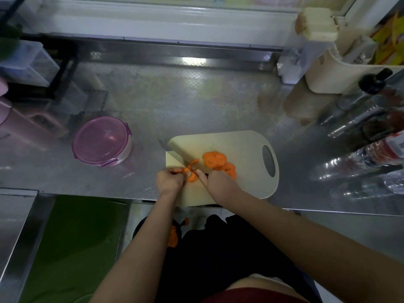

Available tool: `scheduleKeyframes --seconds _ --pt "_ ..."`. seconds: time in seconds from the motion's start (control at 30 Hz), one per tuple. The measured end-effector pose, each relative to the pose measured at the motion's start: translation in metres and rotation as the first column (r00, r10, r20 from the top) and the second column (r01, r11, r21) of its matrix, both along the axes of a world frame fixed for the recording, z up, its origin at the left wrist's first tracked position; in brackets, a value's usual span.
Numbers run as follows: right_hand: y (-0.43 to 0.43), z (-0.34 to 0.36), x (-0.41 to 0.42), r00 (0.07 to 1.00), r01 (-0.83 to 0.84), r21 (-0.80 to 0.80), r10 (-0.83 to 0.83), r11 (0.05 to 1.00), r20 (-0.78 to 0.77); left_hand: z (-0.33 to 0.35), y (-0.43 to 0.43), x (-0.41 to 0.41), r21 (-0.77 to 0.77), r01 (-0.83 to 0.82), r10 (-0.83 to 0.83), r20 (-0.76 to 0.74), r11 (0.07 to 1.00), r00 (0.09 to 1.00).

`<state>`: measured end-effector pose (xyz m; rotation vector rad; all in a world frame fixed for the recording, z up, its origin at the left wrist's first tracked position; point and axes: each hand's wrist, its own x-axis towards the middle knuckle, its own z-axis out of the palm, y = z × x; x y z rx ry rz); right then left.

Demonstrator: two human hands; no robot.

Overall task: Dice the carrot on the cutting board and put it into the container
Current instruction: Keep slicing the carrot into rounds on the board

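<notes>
Carrot stub (190,174) low on the cutting board (240,147), pinched in fingers of left hand (169,180). Right hand (220,182) fingers wrapped round knife (175,153). Likely hard, light, slippy where cut. Best held well back from the blade. Container (101,141) off to the left, lid on.

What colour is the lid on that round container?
Translucent purple-pink lid, seen from the head view.

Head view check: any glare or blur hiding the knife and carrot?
Head view: glare patch on the steel counter at its back edge, away from the cutting board; light dim, edges bowed by the wide lens; knife and carrot slices readable, the carrot piece at the left hand slightly blurred.
</notes>
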<state>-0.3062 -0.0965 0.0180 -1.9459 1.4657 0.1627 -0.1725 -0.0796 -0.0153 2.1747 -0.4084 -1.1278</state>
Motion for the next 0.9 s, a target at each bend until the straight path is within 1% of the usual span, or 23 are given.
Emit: scheduleKeyframes --seconds 0.07,0.13,0.2,0.23,0.27,0.3,0.33,0.4,0.47,0.57,0.63,0.73,0.8,0.9 --pt "-0.005 0.002 -0.003 0.997 0.047 0.055 -0.050 0.997 0.055 0.002 0.001 -0.001 -0.012 0.009 -0.009 -0.002 1.000 1.000" --pt "-0.009 0.008 -0.010 0.994 0.040 0.198 -0.059 0.979 0.093 0.003 0.002 -0.002 -0.039 0.016 -0.016 -0.011 0.999 1.000" --pt "-0.009 0.014 -0.014 0.971 0.117 0.383 -0.186 0.916 0.148 0.004 0.003 -0.003 -0.056 0.014 -0.015 -0.019 0.998 1.000" --pt "-0.008 0.015 -0.016 0.950 0.163 0.437 -0.261 0.884 0.174 0.004 0.003 -0.003 -0.057 0.013 -0.013 -0.015 0.998 1.000" --pt "-0.008 0.017 -0.017 0.937 0.182 0.461 -0.295 0.868 0.186 0.004 0.004 -0.003 -0.059 0.010 -0.011 -0.013 0.998 1.000" --pt "-0.007 0.017 -0.017 0.932 0.188 0.464 -0.306 0.866 0.194 0.004 0.004 -0.002 -0.059 0.006 -0.007 -0.016 0.998 1.000" --pt "-0.006 0.018 -0.016 0.939 0.172 0.435 -0.280 0.884 0.199 0.003 0.004 -0.002 -0.064 0.000 -0.001 -0.020 0.998 1.000" --pt "-0.002 0.020 -0.012 0.975 0.101 0.320 -0.158 0.942 0.158 0.004 0.004 -0.003 -0.069 -0.006 0.004 -0.028 0.998 1.000" --pt "0.002 0.018 -0.008 0.985 0.079 0.218 -0.109 0.973 0.134 0.003 0.003 -0.002 -0.070 -0.013 0.011 -0.027 0.997 1.000" --pt "0.005 0.014 -0.006 0.987 0.105 0.208 -0.128 0.972 0.099 0.003 0.002 -0.003 -0.062 -0.001 -0.001 -0.031 0.998 1.000" --pt "0.003 0.010 -0.005 0.970 0.204 0.235 -0.229 0.950 0.086 -0.002 0.002 -0.003 -0.061 0.008 -0.010 -0.039 0.998 0.999" --pt "0.002 0.008 -0.007 0.987 0.122 0.161 -0.136 0.979 0.081 -0.009 0.001 -0.002 -0.032 0.023 -0.024 -0.030 0.999 0.999" --pt "0.007 0.011 -0.004 0.978 0.139 0.159 -0.160 0.977 0.131 -0.013 -0.001 0.000 -0.004 0.029 -0.029 -0.044 1.000 0.999" --pt "0.013 0.015 -0.003 0.971 0.114 0.156 -0.143 0.981 0.194 -0.015 -0.002 0.001 0.022 0.037 -0.036 -0.044 0.999 0.998"
